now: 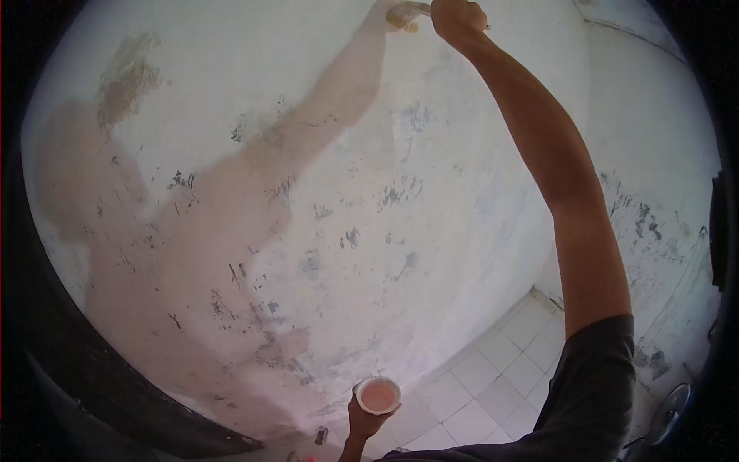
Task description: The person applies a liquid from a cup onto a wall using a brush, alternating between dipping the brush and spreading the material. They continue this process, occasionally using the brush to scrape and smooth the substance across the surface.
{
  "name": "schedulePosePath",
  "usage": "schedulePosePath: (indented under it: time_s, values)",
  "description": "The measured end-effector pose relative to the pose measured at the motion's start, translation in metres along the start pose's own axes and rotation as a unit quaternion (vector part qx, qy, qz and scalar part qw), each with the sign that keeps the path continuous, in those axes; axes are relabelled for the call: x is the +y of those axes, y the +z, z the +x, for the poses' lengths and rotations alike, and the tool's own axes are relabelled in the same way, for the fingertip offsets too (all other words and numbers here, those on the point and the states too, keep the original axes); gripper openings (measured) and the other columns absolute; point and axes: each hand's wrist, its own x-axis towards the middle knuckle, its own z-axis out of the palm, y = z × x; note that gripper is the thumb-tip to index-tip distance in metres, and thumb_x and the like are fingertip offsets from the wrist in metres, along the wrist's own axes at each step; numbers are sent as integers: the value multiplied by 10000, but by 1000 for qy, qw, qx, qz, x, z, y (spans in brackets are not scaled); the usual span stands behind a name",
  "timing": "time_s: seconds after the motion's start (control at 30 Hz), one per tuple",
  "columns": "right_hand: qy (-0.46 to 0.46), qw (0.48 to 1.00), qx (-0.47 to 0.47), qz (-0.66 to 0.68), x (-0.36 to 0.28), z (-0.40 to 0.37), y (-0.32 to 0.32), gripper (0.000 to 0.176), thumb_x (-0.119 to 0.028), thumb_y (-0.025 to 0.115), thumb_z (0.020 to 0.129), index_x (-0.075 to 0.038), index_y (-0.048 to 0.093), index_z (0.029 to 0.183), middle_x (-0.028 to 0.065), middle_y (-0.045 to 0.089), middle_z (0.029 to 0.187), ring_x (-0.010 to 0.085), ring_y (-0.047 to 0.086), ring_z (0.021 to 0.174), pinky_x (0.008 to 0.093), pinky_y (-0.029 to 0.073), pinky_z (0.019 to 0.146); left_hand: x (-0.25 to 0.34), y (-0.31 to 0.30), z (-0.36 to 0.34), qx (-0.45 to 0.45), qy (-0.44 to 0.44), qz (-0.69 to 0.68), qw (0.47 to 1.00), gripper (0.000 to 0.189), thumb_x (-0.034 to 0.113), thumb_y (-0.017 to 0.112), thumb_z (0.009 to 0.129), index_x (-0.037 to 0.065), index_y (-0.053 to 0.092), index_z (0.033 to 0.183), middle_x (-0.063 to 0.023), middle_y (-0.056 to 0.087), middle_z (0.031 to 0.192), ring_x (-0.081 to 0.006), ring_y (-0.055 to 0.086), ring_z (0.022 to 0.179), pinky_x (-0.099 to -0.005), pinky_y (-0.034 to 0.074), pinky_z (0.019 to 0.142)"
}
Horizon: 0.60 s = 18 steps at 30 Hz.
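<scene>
High up at the top edge of the head view, my right hand (459,19) is closed around the handle of a paintbrush (408,11). Its pale bristles point left and meet or nearly meet the white wall (454,146); actual contact is hard to make out. Down at the bottom centre, my left hand (367,421) grips a white cup (399,396) from below and the side. Pinkish liquid (379,396) fills much of the cup, whose mouth faces up towards me.
Dark scuffs and a brownish patch (129,85) mark the wall, and my shadow falls across its left side. A side wall (654,223) meets it at the right. Pale floor tiles (471,372) lie below. A round object (672,408) stands at lower right.
</scene>
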Motion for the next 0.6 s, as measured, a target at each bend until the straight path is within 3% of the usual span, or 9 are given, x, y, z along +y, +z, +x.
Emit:
schedulePosePath:
  time_s: [0.3,0.4,0.47,0.57,0.6]
  values:
    - [-24,997,68,-27,25,17,-16,238,-155,594,905,-91,742,1080,94,740,1056,256,723,958,391,603,755,-10,4,-2,4,-10,-5,1000,805,224,976,571,10,514,1195,-150,668,1089,-273,675,996,-390,552,852]
    - [13,998,56,0,28,13,-16,228,-153,593,909,-99,747,1068,89,742,1044,252,724,952,379,602,748,-11,9,2,-14,1,3,1000,795,219,972,579,11,515,1195,-148,663,1094,-268,671,999,-392,549,861]
    - [-26,998,21,-61,25,8,0,213,-144,594,909,-107,757,1040,81,744,1032,253,725,944,374,602,747,-8,11,6,-21,25,20,999,788,261,968,584,8,534,1191,-159,683,1077,-285,683,982,-393,553,843]
    - [-98,995,3,-30,13,-11,47,210,-135,583,905,-101,759,1014,88,743,1040,262,723,948,407,601,766,-3,13,8,-25,-1,-29,999,785,265,966,587,7,536,1191,-157,682,1081,-281,683,984,-393,554,842]
    - [-128,990,46,-29,13,-37,42,190,-115,592,880,-90,753,977,103,737,973,281,730,890,394,603,716,-2,13,8,-27,-1,-28,999,785,265,966,587,7,536,1191,-157,682,1081,-281,683,984,-393,554,842]
